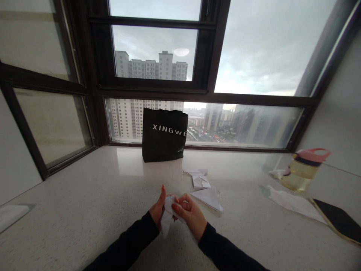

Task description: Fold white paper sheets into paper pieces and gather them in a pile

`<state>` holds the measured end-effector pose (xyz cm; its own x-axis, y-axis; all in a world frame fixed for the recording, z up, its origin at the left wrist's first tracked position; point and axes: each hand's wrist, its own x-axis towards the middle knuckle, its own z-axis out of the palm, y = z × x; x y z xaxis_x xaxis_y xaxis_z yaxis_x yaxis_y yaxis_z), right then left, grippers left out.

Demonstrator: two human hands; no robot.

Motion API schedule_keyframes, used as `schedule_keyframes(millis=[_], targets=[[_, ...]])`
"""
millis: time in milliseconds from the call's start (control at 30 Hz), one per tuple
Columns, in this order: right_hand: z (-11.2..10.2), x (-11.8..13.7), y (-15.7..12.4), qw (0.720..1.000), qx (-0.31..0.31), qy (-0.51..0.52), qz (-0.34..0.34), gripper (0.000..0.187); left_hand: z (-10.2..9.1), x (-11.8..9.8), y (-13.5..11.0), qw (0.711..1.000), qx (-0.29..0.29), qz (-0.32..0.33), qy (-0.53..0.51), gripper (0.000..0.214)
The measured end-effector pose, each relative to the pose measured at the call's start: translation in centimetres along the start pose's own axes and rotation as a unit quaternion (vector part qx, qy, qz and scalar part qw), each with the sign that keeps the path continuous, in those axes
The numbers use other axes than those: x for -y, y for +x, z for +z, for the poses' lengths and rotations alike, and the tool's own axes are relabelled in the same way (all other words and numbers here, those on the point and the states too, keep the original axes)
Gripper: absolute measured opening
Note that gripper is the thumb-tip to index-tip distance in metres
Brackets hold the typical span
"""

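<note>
A piece of folded white paper (167, 218) is held up between my two hands, above the speckled counter. My left hand (157, 209) grips its left side from behind, with the thumb pointing upward. My right hand (192, 214) pinches the paper's upper right part between thumb and fingers. Part of the paper is hidden by the fingers. Just beyond my right hand lies a flat, pointed folded paper (209, 198). Behind that is another folded paper piece (200, 180), squarish with a flap across its back.
A black bag (164, 141) stands upright against the window. On the right are a drink bottle (302, 171) with a pink lid, a crumpled white tissue (293, 204) and a dark phone-like slab (338, 218). A white object (14, 214) sits at the left edge of the counter (84, 195).
</note>
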<state>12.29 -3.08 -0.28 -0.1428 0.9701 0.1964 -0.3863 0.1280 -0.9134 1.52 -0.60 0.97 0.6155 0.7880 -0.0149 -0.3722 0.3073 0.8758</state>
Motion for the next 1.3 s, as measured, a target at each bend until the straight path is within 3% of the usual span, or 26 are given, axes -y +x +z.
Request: schedule_keyframes(millis=[233, 500, 700, 1067, 1167, 1300], targets=[[0.5, -0.2, 0.0, 1.0, -0.029, -0.004, 0.002, 0.042, -0.5, -0.5, 0.1, 0.998, -0.01, 0.001, 0.055, 0.065], [0.4, 0.2, 0.1, 0.998, -0.011, -0.053, 0.034, 0.041, -0.8, -0.3, -0.1, 0.997, 0.011, 0.015, 0.071, 0.066], [0.4, 0.5, 0.0, 0.997, -0.011, -0.076, 0.024, 0.041, -0.5, -0.4, -0.7, 0.989, 0.018, 0.071, 0.128, 0.057], [0.0, -0.1, 0.2, 0.997, 0.01, -0.075, 0.026, 0.037, -0.7, -0.1, -0.2, 0.995, -0.044, 0.06, 0.06, 0.051], [-0.2, 0.2, 0.2, 0.996, 0.022, -0.087, 0.02, 0.035, -0.8, -0.3, -0.3, 0.991, -0.086, 0.069, 0.08, 0.05], [-1.0, 1.0, 0.4, 0.994, 0.016, -0.106, 0.017, 0.034, -1.5, -0.4, -0.3, 0.98, -0.102, 0.101, 0.136, 0.05]])
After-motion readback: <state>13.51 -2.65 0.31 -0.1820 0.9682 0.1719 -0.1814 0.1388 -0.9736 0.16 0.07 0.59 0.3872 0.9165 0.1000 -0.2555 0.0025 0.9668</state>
